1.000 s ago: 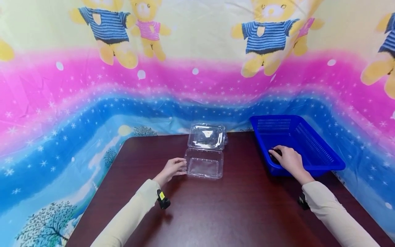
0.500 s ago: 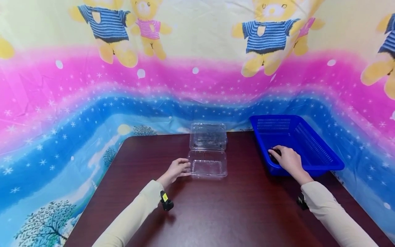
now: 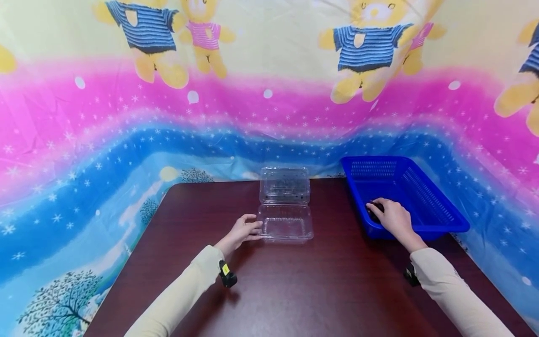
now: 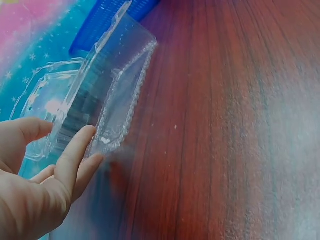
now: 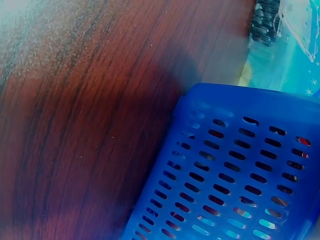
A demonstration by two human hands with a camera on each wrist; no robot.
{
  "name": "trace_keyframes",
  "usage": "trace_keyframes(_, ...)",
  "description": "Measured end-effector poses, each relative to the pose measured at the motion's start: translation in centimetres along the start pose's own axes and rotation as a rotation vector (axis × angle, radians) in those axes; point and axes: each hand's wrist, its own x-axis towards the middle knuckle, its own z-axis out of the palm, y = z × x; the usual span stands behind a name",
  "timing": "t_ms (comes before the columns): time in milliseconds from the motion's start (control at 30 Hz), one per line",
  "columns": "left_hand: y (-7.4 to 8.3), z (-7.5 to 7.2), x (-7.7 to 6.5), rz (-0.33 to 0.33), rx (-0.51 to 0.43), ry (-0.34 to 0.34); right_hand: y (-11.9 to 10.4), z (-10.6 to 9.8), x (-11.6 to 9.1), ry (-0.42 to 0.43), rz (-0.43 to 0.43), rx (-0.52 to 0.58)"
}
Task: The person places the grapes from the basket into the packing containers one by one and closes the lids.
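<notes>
A clear plastic clamshell container (image 3: 285,222) stands at the middle of the table, its lid (image 3: 284,185) raised at the back. My left hand (image 3: 242,231) holds its left rim; in the left wrist view the thumb (image 4: 37,128) lies over the rim and the fingers (image 4: 75,155) are against the side wall. To the right, my right hand (image 3: 395,217) reaches into the blue basket (image 3: 452,227) by its near left corner. Its fingers and thumb grip a small dark thing (image 3: 375,213), mostly covered by the hand. The basket's wall (image 5: 240,165) hides this hand in the right wrist view.
The dark red-brown table (image 3: 311,285) ends at a printed bear cloth (image 3: 236,107) behind and at the sides. Several glossy black things (image 5: 265,22) sit by clear plastic at the table's far edge in the right wrist view. Bits of red show through the basket's slots.
My left hand and the clear container have shifted slightly to the right, and the bright reflection on the lid is gone. My right hand stays in the basket with its grip unchanged.
</notes>
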Motion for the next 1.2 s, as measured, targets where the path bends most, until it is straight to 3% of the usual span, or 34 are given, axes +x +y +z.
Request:
trace_keyframes(467, -0.22, -0.27, -0.03, 0.044, 0.143, -0.063, -0.09, -0.11, -0.18, 0.017, 0.011, 0.017)
trace_keyframes(767, -0.17, -0.57, -0.36, 0.241, 0.494, -0.050, -0.14, -0.16, -0.16, 0.017, 0.004, 0.020)
trace_keyframes(1033, -0.01, -0.80, -0.24, 0.398, 0.743, -0.140, -0.01, -0.22, 0.10, 0.005, -0.003, 0.005)
trace_keyframes(1200, -0.08, -0.80, -0.09, 0.413, 0.824, -0.193, -0.10, -0.26, 0.16, 0.050, -0.016, -0.004)
